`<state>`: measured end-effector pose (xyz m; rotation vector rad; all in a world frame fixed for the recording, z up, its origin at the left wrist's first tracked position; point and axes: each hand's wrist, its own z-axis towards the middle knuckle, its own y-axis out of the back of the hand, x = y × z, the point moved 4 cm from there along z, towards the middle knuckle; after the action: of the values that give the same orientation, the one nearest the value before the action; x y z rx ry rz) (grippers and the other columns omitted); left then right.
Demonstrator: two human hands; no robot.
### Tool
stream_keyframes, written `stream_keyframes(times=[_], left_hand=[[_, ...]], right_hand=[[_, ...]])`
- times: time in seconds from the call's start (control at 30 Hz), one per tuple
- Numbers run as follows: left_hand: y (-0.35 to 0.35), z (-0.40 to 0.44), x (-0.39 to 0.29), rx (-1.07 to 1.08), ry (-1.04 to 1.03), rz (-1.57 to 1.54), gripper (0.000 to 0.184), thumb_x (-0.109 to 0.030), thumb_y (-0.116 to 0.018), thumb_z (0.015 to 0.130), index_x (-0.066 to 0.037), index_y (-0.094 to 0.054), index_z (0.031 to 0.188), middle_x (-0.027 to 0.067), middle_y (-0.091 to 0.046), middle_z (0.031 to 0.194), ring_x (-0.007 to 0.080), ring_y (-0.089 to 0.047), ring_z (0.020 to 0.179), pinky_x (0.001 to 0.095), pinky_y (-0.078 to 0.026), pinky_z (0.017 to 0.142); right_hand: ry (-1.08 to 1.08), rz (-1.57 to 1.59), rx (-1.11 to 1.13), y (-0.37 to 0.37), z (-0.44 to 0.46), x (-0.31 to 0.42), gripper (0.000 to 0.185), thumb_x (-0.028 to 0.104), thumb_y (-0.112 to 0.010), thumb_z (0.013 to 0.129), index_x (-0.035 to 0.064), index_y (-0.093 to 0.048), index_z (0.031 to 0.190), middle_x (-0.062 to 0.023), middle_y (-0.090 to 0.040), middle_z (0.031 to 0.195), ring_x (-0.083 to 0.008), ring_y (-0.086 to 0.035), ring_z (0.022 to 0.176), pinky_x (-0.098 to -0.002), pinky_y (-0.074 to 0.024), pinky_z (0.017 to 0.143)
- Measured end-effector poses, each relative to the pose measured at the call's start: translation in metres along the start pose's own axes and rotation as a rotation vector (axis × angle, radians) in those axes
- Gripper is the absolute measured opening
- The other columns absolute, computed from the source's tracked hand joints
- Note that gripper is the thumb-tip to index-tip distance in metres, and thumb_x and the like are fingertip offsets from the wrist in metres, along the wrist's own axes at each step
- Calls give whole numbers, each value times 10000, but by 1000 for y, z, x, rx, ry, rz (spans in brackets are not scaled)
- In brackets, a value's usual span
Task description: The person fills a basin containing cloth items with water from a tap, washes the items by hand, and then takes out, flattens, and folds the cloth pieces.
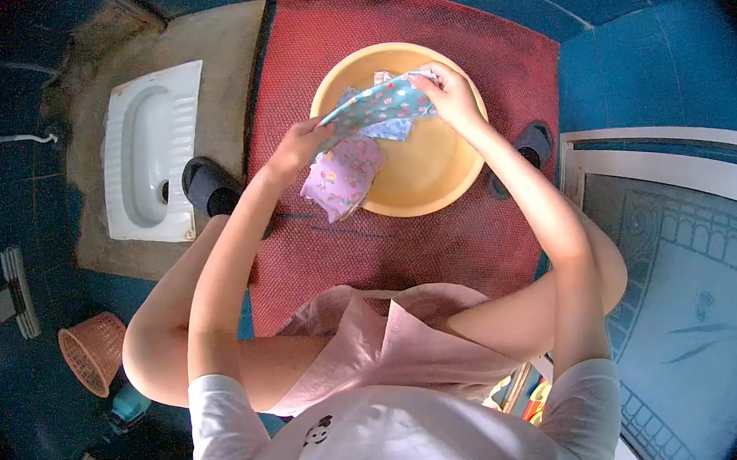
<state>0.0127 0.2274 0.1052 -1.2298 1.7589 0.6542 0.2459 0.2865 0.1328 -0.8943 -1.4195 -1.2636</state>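
A teal cloth with a small floral pattern [379, 105] is stretched between my two hands above a round yellow basin [429, 171]. My left hand [298, 146] grips its lower left end, near the basin's left rim. At the upper right end, my right hand [447, 96] is closed on the cloth. A purple floral cloth [344, 177] lies over the basin's lower left rim, just below my left hand. Behind the teal cloth, a light blue cloth [390, 130] shows in part inside the basin.
The basin stands on a red mat [389, 263] between my feet in dark slippers. A white squat toilet [148, 154] is set in the floor at the left. An orange basket [95, 352] is at the lower left, and a glass-panelled door [685, 288] at the right.
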Motion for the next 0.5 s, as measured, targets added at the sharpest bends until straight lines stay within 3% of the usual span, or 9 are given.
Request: stream_keyframes(times=[0.07,0.17,0.27,0.33,0.4,0.5], left_hand=[[5,-5,-8,3,64,51,298,-217,-472,837,-8,-514,1045,72,-569,945,131,-519,860,272,-419,738],[10,-8,-4,35,151,84,290,-219,-513,818,-17,-536,1024,58,-579,925,121,-523,854,273,-417,745],[13,-11,8,141,210,15,301,-223,-550,794,-22,-540,1018,57,-583,910,138,-537,842,278,-422,746],[15,-14,23,215,246,-39,310,-230,-570,779,-22,-545,1007,61,-584,907,150,-541,848,280,-424,744],[22,-18,53,308,470,-32,294,-236,-584,766,-55,-549,995,64,-584,919,172,-544,883,324,-433,752],[64,-5,107,168,657,177,290,-214,-573,748,-74,-533,999,102,-586,921,237,-553,894,375,-437,753]], right_hand=[[116,-254,-38,1,-1,-1,139,178,-518,800,48,-535,850,-78,-591,705,-159,-573,614,-276,-431,556],[49,-367,-56,-2,-6,11,126,176,-484,813,69,-529,864,-98,-590,731,-214,-580,604,-315,-438,554],[-40,-326,6,-10,-6,-5,132,176,-474,816,66,-525,868,-91,-591,727,-221,-571,570,-325,-436,541],[91,-301,78,-27,-5,-21,148,197,-467,815,81,-517,893,-84,-571,681,-224,-560,564,-336,-431,547],[-193,-390,279,-49,-7,-51,166,218,-472,813,88,-516,906,-80,-568,677,-224,-568,593,-337,-428,550],[-167,-540,340,-79,-2,-89,208,261,-494,799,114,-508,946,-79,-584,735,-217,-579,645,-350,-432,582]])
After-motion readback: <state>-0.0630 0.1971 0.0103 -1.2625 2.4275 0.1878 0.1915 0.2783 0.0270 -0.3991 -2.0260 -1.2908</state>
